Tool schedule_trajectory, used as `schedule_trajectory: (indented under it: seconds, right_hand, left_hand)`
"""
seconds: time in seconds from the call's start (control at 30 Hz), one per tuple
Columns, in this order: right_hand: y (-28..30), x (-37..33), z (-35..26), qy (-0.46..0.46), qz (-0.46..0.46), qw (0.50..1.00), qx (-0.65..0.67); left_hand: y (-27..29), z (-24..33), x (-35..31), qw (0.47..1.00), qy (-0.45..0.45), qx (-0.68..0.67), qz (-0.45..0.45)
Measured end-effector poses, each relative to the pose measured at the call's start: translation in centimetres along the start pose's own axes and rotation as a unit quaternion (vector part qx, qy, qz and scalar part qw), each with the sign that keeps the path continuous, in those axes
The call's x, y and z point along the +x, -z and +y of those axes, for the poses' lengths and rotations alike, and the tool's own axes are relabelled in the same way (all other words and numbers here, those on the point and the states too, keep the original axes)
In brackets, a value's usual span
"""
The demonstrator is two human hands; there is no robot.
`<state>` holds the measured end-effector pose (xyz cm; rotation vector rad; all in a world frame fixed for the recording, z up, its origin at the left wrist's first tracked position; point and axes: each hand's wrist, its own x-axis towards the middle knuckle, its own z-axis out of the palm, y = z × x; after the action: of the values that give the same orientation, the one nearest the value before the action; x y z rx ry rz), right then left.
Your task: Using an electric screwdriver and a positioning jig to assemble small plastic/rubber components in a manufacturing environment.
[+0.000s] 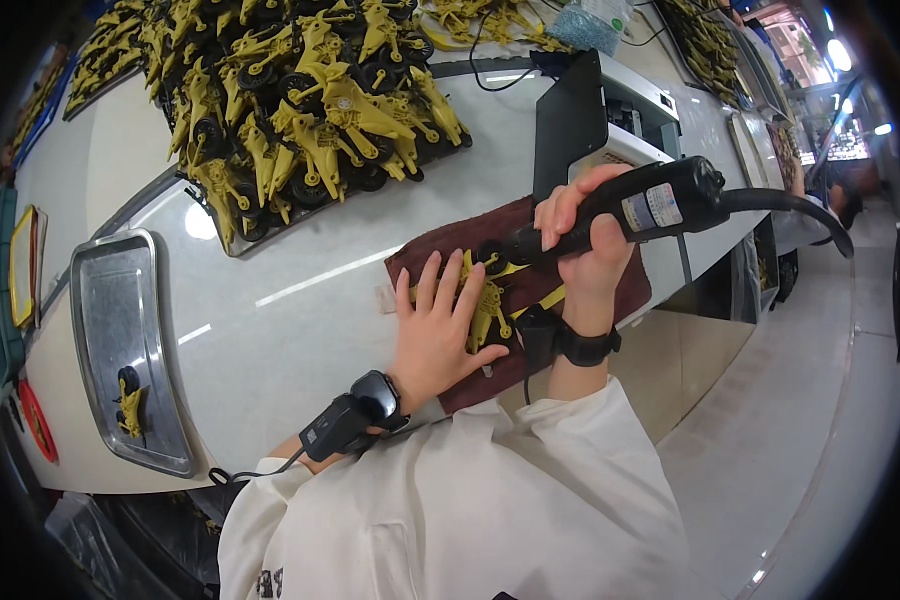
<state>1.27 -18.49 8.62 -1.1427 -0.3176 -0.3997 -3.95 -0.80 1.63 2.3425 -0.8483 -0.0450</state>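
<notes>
My right hand (592,262) is wrapped round a black corded electric screwdriver (670,200), held slanting with its nose toward the left. The nose is at a small black wheel of a yellow toy motorcycle (488,312); whether the bit touches it I cannot tell. Spread flat over the toy lies my left hand (432,330), its fingers apart and pressing lightly on the yellow frame, hiding part of it. Beneath them is a dark red cloth (625,285) on the pale worktop.
A large heap of yellow toy motorcycles (310,120) fills the far left. On the left, a metal tray (120,275) holds one such toy. A black and white box-shaped device (575,120) stands beyond the cloth. The screwdriver's cable (800,203) runs off to the right.
</notes>
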Motion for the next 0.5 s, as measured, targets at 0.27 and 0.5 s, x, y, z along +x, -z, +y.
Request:
schedule_trajectory:
  seconds: [0.27,0.5]
  right_hand:
    - [-0.1,-0.5,-8.5,0.191,0.094,0.967,-0.141]
    - [1.8,3.3,-9.6,0.226,0.266,0.901,-0.257]
  left_hand:
    - [-0.3,0.2,-0.1,1.000,0.009,0.002,0.005]
    - [-0.3,1.0,-0.5,0.999,0.021,-0.033,0.000]
